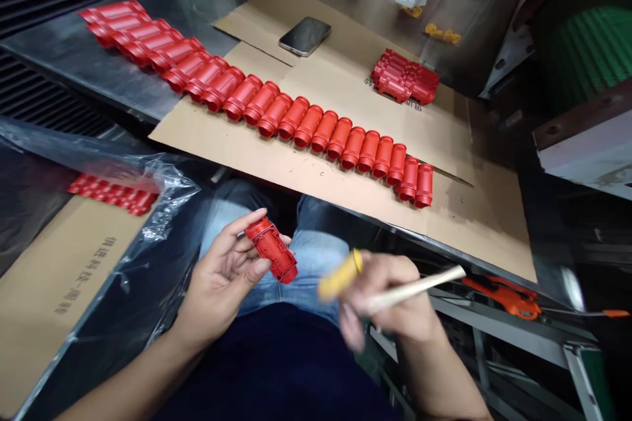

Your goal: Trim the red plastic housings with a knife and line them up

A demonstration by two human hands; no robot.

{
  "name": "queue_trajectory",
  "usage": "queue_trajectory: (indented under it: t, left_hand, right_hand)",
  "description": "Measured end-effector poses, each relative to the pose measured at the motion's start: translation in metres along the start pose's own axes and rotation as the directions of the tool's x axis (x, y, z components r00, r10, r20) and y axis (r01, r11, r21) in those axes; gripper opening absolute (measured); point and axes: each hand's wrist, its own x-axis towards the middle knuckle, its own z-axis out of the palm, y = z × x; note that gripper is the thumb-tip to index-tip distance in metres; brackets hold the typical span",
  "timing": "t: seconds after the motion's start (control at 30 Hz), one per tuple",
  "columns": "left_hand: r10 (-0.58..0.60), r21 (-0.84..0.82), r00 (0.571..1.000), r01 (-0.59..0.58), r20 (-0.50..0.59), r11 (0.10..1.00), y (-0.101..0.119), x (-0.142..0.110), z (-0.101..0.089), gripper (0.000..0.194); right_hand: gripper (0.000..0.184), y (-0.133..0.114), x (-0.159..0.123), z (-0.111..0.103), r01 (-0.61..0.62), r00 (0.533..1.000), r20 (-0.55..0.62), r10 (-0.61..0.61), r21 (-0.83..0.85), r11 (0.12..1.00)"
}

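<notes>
My left hand (228, 270) holds a red plastic shell (274, 251) above my lap, tilted, its ribbed hollow side turned up. Fingers and thumb are closed along its left side. To the right, my right hand (390, 289) is partly smeared by motion and closed on a pale stick (417, 288). A blurred yellow cylindrical piece (340, 276) with a wider rim is also in that hand, pointing towards the red shell but apart from it. Beyond both hands, a long row of red shells (310, 126) lies side by side along the bench.
Cardboard (237, 138) covers much of the metal bench. On it lie a phone (305, 36) and a cluster of red parts (405, 75). Yellow pieces (443, 33) sit farther back. A plastic-lined box (64, 289) stands at left; an orange-handled tool (508, 296) is at right.
</notes>
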Motion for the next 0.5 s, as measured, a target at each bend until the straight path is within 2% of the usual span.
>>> queue_trajectory:
  t: [0.03, 0.07, 0.1, 0.2, 0.3, 0.33, 0.4, 0.47, 0.5]
  left_hand:
    - [-0.025, -0.011, 1.0, 0.025, 0.001, 1.0, 0.0, 0.0, 0.0, 0.064]
    - [-0.049, -0.021, 0.999, 0.049, 0.003, 0.999, 0.0, 0.001, 0.001, 0.063]
    - [-0.069, -0.029, 0.998, 0.069, 0.005, 0.997, 0.001, 0.001, 0.002, 0.062]
    - [-0.098, -0.046, 0.995, 0.099, 0.013, 0.994, 0.004, 0.002, 0.005, 0.06]
    - [-0.109, -0.062, 0.994, 0.11, 0.019, 0.992, 0.009, 0.004, 0.007, 0.057]
    - [-0.114, -0.069, 0.993, 0.116, 0.03, 0.991, 0.011, 0.005, 0.007, 0.055]
    - [-0.126, -0.075, 0.989, 0.132, 0.074, 0.988, 0.016, 0.008, 0.01, 0.053]
    - [-0.137, -0.062, 0.98, 0.147, 0.142, 0.987, 0.022, 0.012, 0.019, 0.051]
    - [-0.14, -0.045, 0.973, 0.15, 0.183, 0.988, 0.024, 0.015, 0.025, 0.049]
  right_hand:
    - [0.031, -0.004, 0.003, 0.001, -0.013, 0.993, -0.117, -0.004, -0.143, 0.99]
    - [0.018, -0.006, 0.006, 0.003, -0.004, 0.982, -0.182, -0.046, -0.267, 0.964]
    - [0.013, -0.008, 0.009, 0.006, 0.024, 0.973, -0.207, -0.102, -0.346, 0.938]
    - [0.022, -0.007, 0.014, 0.013, 0.127, 0.957, -0.18, -0.227, -0.44, 0.889]
    - [0.017, -0.006, 0.014, 0.012, 0.145, 0.948, -0.193, -0.253, -0.445, 0.884]
    - [0.013, -0.006, 0.014, 0.009, 0.132, 0.95, -0.201, -0.24, -0.439, 0.889]
    - [0.029, -0.006, 0.014, 0.004, 0.077, 0.964, -0.2, -0.173, -0.413, 0.908]
    - [0.043, -0.004, 0.013, 0.0, -0.023, 0.985, -0.17, -0.034, -0.319, 0.947]
    - [0.046, -0.003, 0.011, -0.001, -0.081, 0.99, -0.127, 0.053, -0.221, 0.972]
